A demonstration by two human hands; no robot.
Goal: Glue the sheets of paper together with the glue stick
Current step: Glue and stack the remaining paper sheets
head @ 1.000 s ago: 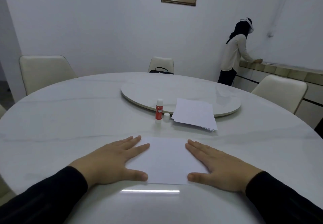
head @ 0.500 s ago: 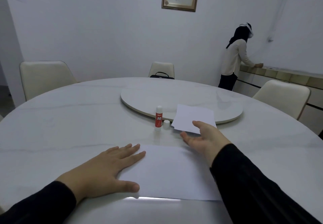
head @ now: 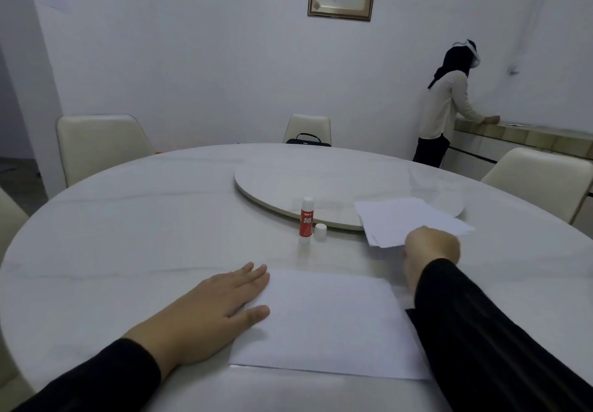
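Note:
A white sheet of paper (head: 327, 321) lies flat on the table in front of me. My left hand (head: 211, 309) rests flat on its left edge, fingers spread. Farther back on the right, a small stack of white sheets (head: 404, 219) overlaps the rim of the turntable; my right hand (head: 430, 248) is closed on the stack's near edge. A red glue stick (head: 306, 220) stands upright and uncapped behind the sheet, with its white cap (head: 320, 231) beside it.
The round white marble table (head: 128, 235) carries a round turntable (head: 321, 183) in its middle. Cream chairs (head: 99, 145) stand around it, one with a black bag (head: 308, 140). A person (head: 449, 106) stands at a counter at the back right.
My right hand left the near sheet, reached forward and closed on the edge of the paper stack, which has shifted to the right. My left hand stays on the sheet.

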